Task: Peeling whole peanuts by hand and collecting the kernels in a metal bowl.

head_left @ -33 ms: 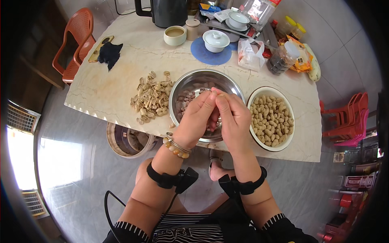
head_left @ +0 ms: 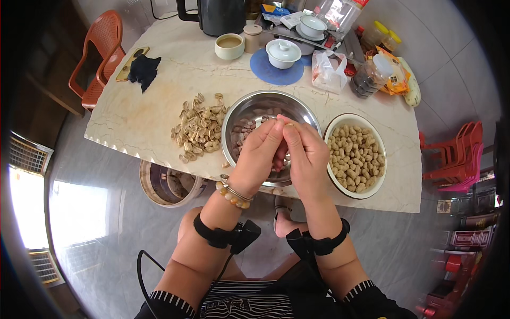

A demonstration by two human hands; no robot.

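Observation:
Over a steel bowl (head_left: 232, 151) my left hand (head_left: 261, 150) and my right hand (head_left: 306, 151) meet, thumbs and fingertips pinched together. Both are closed on a peanut (head_left: 289, 125), of which only a small tan bit shows between the fingertips. Shelled peanut kernels (head_left: 245, 129) lie in the bowl, partly covered by my hands. Right of it stands a white-rimmed bowl (head_left: 383, 169) full of unshelled peanuts (head_left: 355, 154). A heap of broken peanut shells (head_left: 197, 127) lies on the table to the left of the steel bowl.
Below the table's (head_left: 133, 111) near edge, a bucket (head_left: 149, 183) stands on the floor. Farther back are a lidded white cup (head_left: 283, 53) on a blue mat (head_left: 260, 72), a cup of brownish liquid (head_left: 229, 52), a black kettle (head_left: 223, 18), a plastic bag (head_left: 328, 74) and a jar (head_left: 366, 82).

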